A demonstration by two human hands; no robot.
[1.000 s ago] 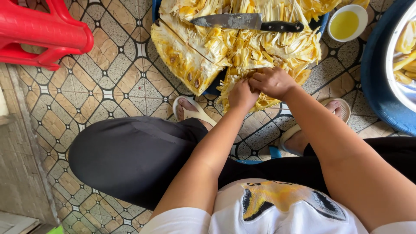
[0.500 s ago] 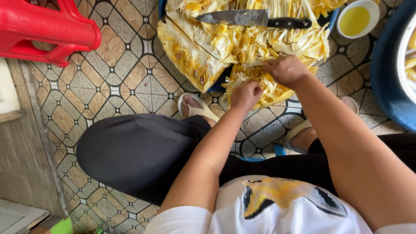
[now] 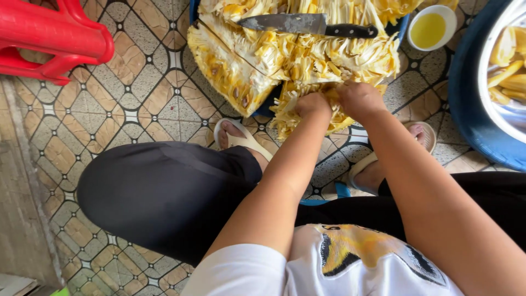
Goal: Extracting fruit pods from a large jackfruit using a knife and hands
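Both hands buried in jackfruit, so I read them as gripping. My left hand (image 3: 312,104) is fisted on a jackfruit chunk (image 3: 298,118) at about 12 o'clock from my knees, fingers curled under and hidden. My right hand (image 3: 360,100) sits just beside it at 1 o'clock, knuckles up, closed on the same stringy piece; I cannot tell how far the fingers wrap. That chunk hangs over the near rim of a blue basin (image 3: 267,108) and touches the bigger cut jackfruit slab (image 3: 233,60) at 11 o'clock. Kitchen knife (image 3: 307,24) lies flat on top of the fruit pile at 12, black handle pointing to 3, well clear of both hands. Small white bowl (image 3: 433,27) of yellow liquid at 1 o'clock on the tiles. Big blue tub (image 3: 471,109) at 3 o'clock with a white bowl of yellow pods inside. Red plastic stool (image 3: 52,38) at 10 o'clock, well apart. My sandalled feet (image 3: 241,140) sit right under the chunk, and my forearms cover part of it.
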